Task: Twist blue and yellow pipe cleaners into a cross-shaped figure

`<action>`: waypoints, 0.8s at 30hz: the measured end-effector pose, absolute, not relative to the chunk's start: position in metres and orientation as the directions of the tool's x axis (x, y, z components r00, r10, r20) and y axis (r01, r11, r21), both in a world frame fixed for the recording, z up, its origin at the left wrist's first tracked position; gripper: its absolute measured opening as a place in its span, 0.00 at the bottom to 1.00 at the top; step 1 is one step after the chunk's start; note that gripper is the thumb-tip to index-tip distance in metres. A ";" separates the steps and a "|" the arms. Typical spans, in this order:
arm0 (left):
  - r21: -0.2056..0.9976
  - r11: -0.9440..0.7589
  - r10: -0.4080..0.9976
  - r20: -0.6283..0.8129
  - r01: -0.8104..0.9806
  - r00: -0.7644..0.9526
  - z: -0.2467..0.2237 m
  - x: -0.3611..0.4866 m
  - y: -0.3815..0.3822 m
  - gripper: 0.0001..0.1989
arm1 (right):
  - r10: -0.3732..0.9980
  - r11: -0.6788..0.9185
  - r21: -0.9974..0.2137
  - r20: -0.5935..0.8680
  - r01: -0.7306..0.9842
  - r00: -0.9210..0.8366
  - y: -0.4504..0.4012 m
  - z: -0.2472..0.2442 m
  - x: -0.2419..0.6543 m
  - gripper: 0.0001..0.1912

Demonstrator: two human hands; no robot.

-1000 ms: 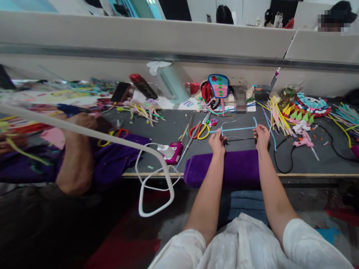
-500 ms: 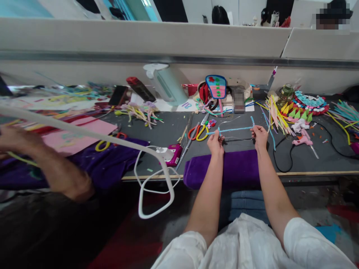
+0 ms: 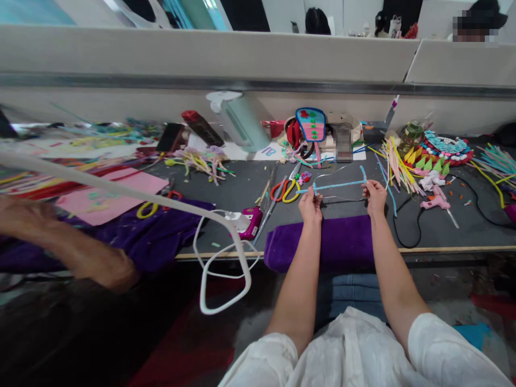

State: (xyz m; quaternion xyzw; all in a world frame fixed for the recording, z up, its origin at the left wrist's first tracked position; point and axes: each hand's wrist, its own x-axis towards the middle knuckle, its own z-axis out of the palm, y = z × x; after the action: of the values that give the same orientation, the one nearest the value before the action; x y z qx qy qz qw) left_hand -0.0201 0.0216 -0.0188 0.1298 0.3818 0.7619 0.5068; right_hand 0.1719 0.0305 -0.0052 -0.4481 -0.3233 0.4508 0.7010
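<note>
A light blue pipe cleaner [image 3: 341, 185] stretches between my two hands, with short blue pieces crossing it near each end. My left hand [image 3: 310, 205] pinches its left end, and my right hand [image 3: 374, 196] pinches the right end. Thin wire runs beside it, just above and below. Scissors with yellow handles [image 3: 291, 192] lie just left of my left hand. Under my wrists is a folded purple cloth [image 3: 346, 242] at the table's front edge.
A white curved tube [image 3: 141, 189] crosses the left side in front of a co-worker's arm [image 3: 72, 247]. A magenta box [image 3: 251, 223] sits left of the cloth. On the right are a pink glue gun [image 3: 435, 201], its black cable and bundles of pipe cleaners [image 3: 397, 166].
My hands and the blue pipe cleaner have hardly moved. At the left, the co-worker's arm has shifted slightly lower.
</note>
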 end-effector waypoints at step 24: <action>0.617 -0.257 0.834 -0.247 -0.744 -0.493 -0.019 -0.025 0.024 0.13 | 0.962 0.177 -0.910 0.079 -0.376 0.261 0.029 -0.003 0.168 0.12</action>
State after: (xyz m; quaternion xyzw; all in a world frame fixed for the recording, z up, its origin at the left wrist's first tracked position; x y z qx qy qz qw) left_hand -0.0246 0.0239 -0.0193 0.0647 0.3498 0.7901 0.4992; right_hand 0.1681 0.0285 -0.0026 -0.4113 -0.3563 0.4923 0.6794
